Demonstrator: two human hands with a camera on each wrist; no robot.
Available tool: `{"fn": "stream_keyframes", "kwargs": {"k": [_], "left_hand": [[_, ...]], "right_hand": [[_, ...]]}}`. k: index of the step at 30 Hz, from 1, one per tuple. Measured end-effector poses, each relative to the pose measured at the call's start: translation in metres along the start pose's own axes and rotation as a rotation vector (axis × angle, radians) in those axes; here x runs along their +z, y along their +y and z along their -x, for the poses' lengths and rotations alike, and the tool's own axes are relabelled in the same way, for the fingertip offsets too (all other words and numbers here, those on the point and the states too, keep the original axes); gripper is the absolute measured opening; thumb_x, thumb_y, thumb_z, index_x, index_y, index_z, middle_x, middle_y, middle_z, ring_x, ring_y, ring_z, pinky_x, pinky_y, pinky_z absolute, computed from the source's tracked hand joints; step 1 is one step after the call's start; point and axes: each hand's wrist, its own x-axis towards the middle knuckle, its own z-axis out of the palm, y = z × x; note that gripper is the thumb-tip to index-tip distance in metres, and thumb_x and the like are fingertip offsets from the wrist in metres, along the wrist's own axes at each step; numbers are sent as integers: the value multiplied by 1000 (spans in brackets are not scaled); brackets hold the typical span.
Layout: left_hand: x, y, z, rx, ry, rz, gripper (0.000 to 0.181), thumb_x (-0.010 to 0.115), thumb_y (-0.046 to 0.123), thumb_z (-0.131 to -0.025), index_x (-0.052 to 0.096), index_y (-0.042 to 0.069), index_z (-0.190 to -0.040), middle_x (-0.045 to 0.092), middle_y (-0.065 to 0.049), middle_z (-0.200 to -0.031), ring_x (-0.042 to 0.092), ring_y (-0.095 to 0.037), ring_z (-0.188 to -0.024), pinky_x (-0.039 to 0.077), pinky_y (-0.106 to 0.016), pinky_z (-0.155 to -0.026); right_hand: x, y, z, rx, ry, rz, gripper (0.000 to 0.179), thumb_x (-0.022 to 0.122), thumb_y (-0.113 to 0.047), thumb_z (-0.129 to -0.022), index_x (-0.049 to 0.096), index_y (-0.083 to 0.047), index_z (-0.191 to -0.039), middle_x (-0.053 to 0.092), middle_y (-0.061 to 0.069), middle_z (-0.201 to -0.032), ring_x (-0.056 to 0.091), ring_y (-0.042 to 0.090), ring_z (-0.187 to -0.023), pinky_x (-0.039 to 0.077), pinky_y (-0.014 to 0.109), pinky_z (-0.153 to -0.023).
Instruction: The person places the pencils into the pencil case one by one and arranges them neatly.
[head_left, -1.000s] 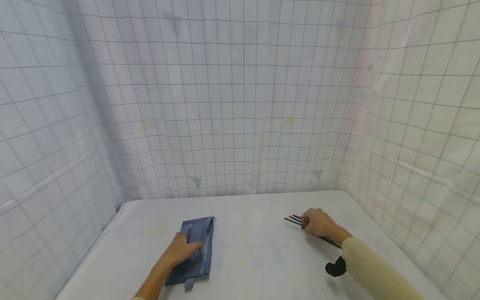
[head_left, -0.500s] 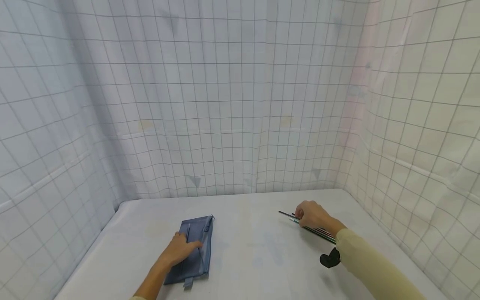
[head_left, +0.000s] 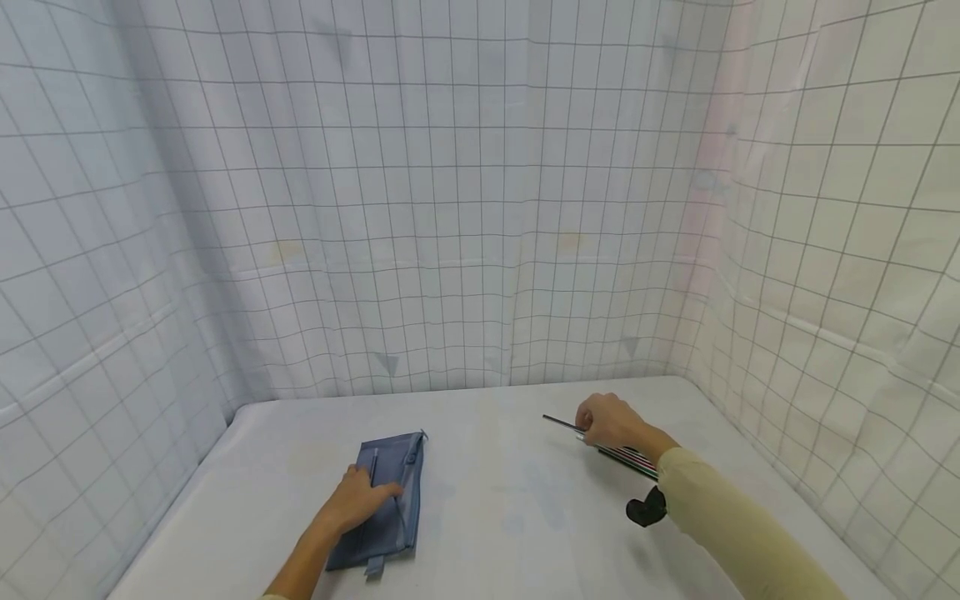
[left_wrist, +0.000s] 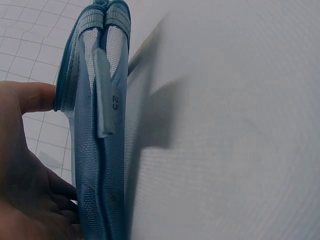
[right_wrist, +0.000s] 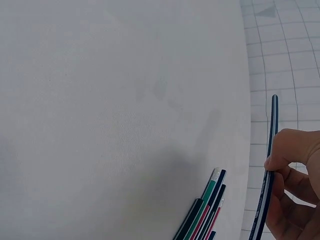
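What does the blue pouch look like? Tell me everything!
The pouch is blue, slim and roughly rectangular, with mesh-looking fabric, zipper edging and a little tab at its near end. It lies flat, slightly slanted, on the white table. The left hand rests on top. I can't tell if it's fully zipped.

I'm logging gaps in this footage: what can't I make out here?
- Held pencil, right wrist view: lower end cut off by the bottom edge; its lettering too small to read.
- Loose pencils, right wrist view: lower ends cut off by the same edge; head view: hidden by the right sleeve.
- Zip pouch, head view: part of its top covered by the left hand.
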Motion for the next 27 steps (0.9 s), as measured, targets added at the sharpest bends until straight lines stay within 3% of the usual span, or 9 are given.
{"fn": "stream_keyframes", "kwargs": {"k": [19,27], "left_hand": [[1,-2,-1,8,16,-7,100,67,44,-91,27,-35,-138,10,-56,-149,15,-69,-140,20,-72,-113],[1,-2,-1,7,16,-27,99,67,44,-91,28,-35,-138,12,-56,-148,17,-69,-139,21,-73,-113]], "right_hand": [[8,-37,-13,-20,-48,-83,16,82,0,-82,77,-6,-95,68,-3,-85,63,15,-80,57,35,-72],[15,-49,-19,-32,-66,-69,16,83,0,-82,76,-10,-92,66,-5,-83,61,14,-77,56,33,-70]]}}
